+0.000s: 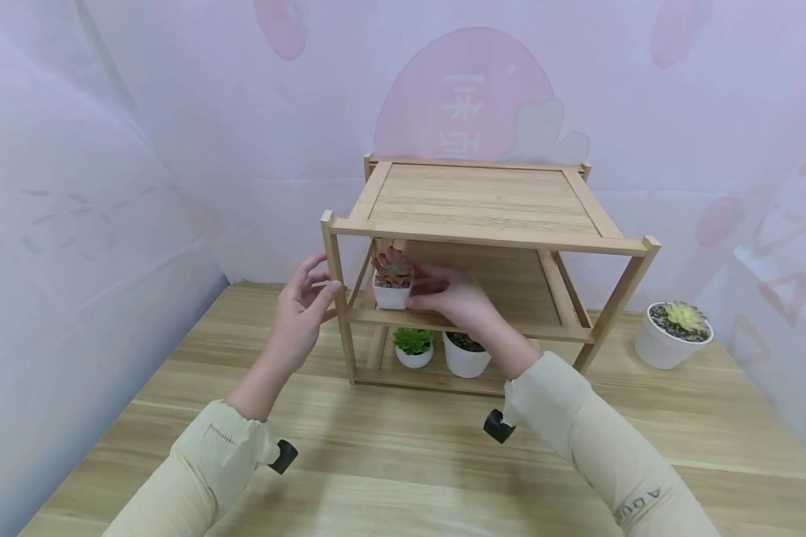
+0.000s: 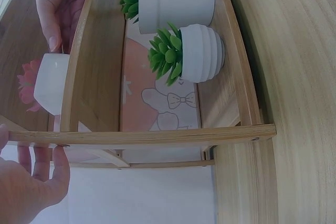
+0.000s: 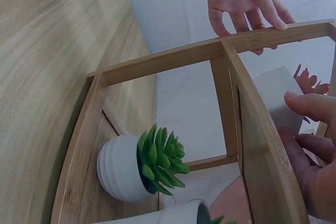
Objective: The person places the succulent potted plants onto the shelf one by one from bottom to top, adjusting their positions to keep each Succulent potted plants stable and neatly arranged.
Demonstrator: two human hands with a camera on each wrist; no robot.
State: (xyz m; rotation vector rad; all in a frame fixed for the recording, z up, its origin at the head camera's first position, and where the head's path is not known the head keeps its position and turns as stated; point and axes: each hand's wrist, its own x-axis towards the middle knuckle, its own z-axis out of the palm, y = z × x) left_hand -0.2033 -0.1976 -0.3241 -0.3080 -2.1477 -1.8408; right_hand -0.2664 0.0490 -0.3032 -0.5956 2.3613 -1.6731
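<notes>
Red Succulent at the Middle Shelf's Left Corner, Two Hands on the Job

Here it is, the small white pot (image 1: 392,296) with its red succulent (image 1: 392,265), at the left front corner of the middle shelf (image 1: 504,287). The right hand (image 1: 453,294) has it from the right side, thumb and fingers pinching the pot wall. Good choice: a hold on the pot, not the leaves, should keep the plant from bending. Whether the base sits flat on the board is hard to tell, with the front rail (image 1: 403,319) so close to it.

Best play now? Keep the pot level, bring the base down behind that rail, and loosen the pinch only once it bears on wood. Over on the left, the left hand (image 1: 302,309) has the left front post (image 1: 347,343) between thumb and fingers, a sensible way to steady the frame.

Watch the hazards! The top board (image 1: 483,198) roofs the gap, so a high lift risks brushing the leaves, and the post crowds the left. Beneath, a ribbed pot (image 1: 414,359) and a larger white pot (image 1: 466,362) share the bottom shelf. Far right, a yellow-green succulent (image 1: 685,316) stands potted on the desk (image 1: 389,462), well apart from the action.
</notes>
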